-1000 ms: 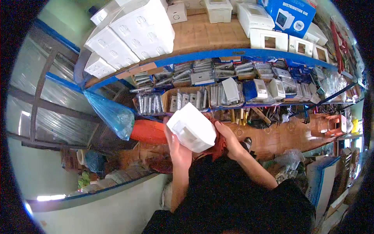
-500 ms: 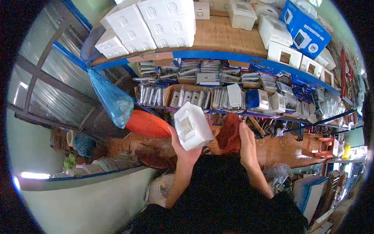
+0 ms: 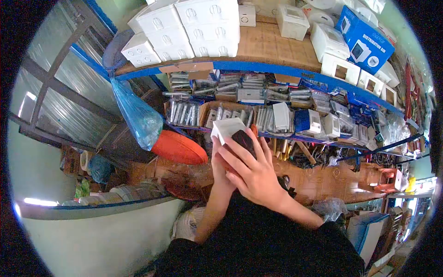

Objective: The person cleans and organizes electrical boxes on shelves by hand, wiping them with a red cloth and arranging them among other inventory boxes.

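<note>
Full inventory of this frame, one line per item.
white plastic box: one, white, in left hand
dark red cloth: one, dark red, under right hand
stacked white plastic boxes: several, white, wooden top shelf, left
blue cardboard carton: one, blue, top shelf, right
white open-front frames: three or more, white, beside carton
packaged switches: many, grey-white, below top shelf
blue plastic bag: one, blue, hangs left
orange rounded object: one, orange, below bag
left hand: one, grips box
right hand: one, spread over cloth
</note>
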### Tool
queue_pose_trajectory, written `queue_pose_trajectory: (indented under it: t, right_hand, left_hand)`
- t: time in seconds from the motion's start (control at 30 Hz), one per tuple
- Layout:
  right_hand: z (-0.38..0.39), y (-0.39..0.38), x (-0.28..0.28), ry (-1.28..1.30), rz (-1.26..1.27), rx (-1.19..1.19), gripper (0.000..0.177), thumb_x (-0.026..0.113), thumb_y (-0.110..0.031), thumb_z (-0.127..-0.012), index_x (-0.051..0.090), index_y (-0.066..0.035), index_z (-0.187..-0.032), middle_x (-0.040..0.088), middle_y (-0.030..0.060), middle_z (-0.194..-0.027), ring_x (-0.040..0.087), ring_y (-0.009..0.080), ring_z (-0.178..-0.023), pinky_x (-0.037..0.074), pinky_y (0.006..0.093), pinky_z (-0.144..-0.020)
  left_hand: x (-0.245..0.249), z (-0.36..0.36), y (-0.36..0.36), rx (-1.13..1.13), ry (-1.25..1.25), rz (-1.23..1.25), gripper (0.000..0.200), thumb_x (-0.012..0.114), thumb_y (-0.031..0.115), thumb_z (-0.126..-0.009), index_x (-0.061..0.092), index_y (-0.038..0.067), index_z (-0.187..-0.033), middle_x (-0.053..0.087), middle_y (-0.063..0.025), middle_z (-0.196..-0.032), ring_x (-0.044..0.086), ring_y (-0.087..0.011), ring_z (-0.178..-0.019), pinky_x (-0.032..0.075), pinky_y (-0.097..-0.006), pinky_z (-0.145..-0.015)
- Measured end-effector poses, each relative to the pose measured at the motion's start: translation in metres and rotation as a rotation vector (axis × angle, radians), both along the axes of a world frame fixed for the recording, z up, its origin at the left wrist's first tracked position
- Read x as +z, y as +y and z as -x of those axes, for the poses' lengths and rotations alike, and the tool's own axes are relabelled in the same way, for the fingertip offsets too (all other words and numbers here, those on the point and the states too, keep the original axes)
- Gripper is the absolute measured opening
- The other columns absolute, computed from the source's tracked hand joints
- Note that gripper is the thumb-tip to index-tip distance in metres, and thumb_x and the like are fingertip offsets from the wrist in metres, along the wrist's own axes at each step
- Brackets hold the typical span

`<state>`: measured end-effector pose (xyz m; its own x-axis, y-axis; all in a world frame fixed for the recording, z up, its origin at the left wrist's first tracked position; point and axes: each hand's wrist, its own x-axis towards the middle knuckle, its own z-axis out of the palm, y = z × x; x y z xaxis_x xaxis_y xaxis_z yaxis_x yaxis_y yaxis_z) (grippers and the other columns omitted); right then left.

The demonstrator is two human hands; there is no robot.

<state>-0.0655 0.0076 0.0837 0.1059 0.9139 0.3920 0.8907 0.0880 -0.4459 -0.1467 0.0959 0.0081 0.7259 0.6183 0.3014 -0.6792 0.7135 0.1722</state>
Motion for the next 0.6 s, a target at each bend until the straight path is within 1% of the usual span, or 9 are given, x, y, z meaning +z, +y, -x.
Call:
queue_pose_trajectory:
  t: [0.07, 0.13, 0.17, 0.2, 0.27, 0.33, 0.4, 0.57, 0.6]
  right_hand:
    - [-0.005, 0.008, -0.013, 0.057, -0.028, 0.023, 0.052, 0.06, -0.032, -0.094, 0.052, -0.02, -0.144, 0.042, 0.0051, -0.153, 0.028, 0.0409, -0.146, 0.025, 0.0605, -0.115]
    - [-0.012, 0.014, -0.01, 0.157, -0.064, -0.002, 0.047, 0.058, -0.028, -0.096, 0.055, -0.017, -0.141, 0.048, 0.0089, -0.149, 0.038, 0.0406, -0.141, 0.033, 0.0552, -0.113]
    - [-0.019, 0.021, -0.013, 0.246, -0.076, -0.008, 0.045, 0.057, -0.027, -0.096, 0.056, -0.015, -0.14, 0.051, 0.0107, -0.146, 0.041, 0.0401, -0.139, 0.036, 0.0525, -0.112]
    - [-0.027, 0.027, -0.014, 0.338, -0.087, -0.017, 0.044, 0.057, -0.026, -0.097, 0.057, -0.014, -0.139, 0.053, 0.0124, -0.144, 0.045, 0.0397, -0.137, 0.038, 0.0497, -0.111]
    - [-0.045, 0.042, -0.011, 0.742, -0.079, -0.05, 0.04, 0.047, -0.025, -0.102, 0.058, -0.005, -0.135, 0.06, 0.0204, -0.134, 0.055, 0.0381, -0.126, 0.044, 0.0414, -0.107]
    - [-0.051, 0.04, -0.016, 0.73, 0.101, 0.07, 0.042, 0.045, -0.027, -0.103, 0.058, -0.002, -0.135, 0.059, 0.0209, -0.135, 0.055, 0.0384, -0.125, 0.044, 0.0429, -0.105]
    - [-0.046, 0.033, -0.027, 0.66, 0.029, 0.064, 0.043, 0.045, -0.027, -0.102, 0.057, -0.002, -0.135, 0.059, 0.0206, -0.136, 0.056, 0.0384, -0.124, 0.043, 0.0437, -0.105]
    - [-0.029, 0.016, -0.046, 0.577, -0.115, -0.023, 0.046, 0.046, -0.025, -0.101, 0.053, -0.003, -0.141, 0.054, 0.019, -0.143, 0.052, 0.0393, -0.128, 0.038, 0.0457, -0.109]
    - [-0.026, 0.012, -0.05, 0.555, -0.077, 0.0, 0.05, 0.048, -0.023, -0.1, 0.048, -0.004, -0.146, 0.047, 0.0193, -0.149, 0.045, 0.0382, -0.136, 0.034, 0.048, -0.113]
  left_hand:
    - [-0.012, 0.004, 0.0, 0.13, 0.324, -0.271, 0.059, 0.033, 0.046, -0.108, 0.029, 0.011, -0.155, 0.04, -0.0126, -0.154, 0.043, -0.0288, -0.14, 0.035, -0.0467, -0.116]
    - [-0.017, 0.017, -0.012, 0.326, 0.837, -0.666, 0.061, 0.04, 0.044, -0.107, 0.026, 0.012, -0.156, 0.035, -0.0117, -0.157, 0.041, -0.0275, -0.141, 0.035, -0.0461, -0.117]
    - [-0.018, 0.01, -0.017, 0.115, 0.505, -0.023, 0.064, 0.05, 0.033, -0.104, 0.022, 0.01, -0.157, 0.031, -0.0112, -0.159, 0.039, -0.0262, -0.142, 0.036, -0.0438, -0.116]
    - [-0.027, 0.012, -0.015, 0.148, 0.681, -0.056, 0.073, 0.061, 0.021, -0.098, 0.02, 0.008, -0.158, 0.039, -0.0113, -0.153, 0.045, -0.0233, -0.137, 0.038, -0.0398, -0.113]
    - [-0.003, 0.018, -0.028, 0.224, 0.831, -0.418, 0.079, 0.067, 0.016, -0.093, 0.022, 0.007, -0.157, 0.048, -0.0109, -0.143, 0.051, -0.0209, -0.127, 0.041, -0.0368, -0.108]
    - [-0.012, 0.024, -0.032, 0.237, 0.867, -0.313, 0.078, 0.068, 0.014, -0.091, 0.025, 0.005, -0.155, 0.051, -0.0101, -0.138, 0.052, -0.0205, -0.124, 0.043, -0.0365, -0.106]
    - [-0.02, 0.022, -0.026, 0.256, 0.89, -0.225, 0.077, 0.069, 0.013, -0.09, 0.028, 0.004, -0.154, 0.053, -0.0094, -0.133, 0.054, -0.0201, -0.12, 0.044, -0.0362, -0.103]
    - [-0.023, 0.016, -0.023, 0.375, 0.834, -0.096, 0.064, 0.063, 0.011, -0.096, 0.032, 0.004, -0.152, 0.054, -0.0111, -0.136, 0.054, -0.0218, -0.123, 0.046, -0.0371, -0.103]
    - [-0.035, 0.017, -0.018, 0.349, 0.911, -0.118, 0.054, 0.048, 0.035, -0.105, 0.036, 0.006, -0.149, 0.052, -0.0101, -0.14, 0.051, -0.0231, -0.129, 0.042, -0.0398, -0.108]
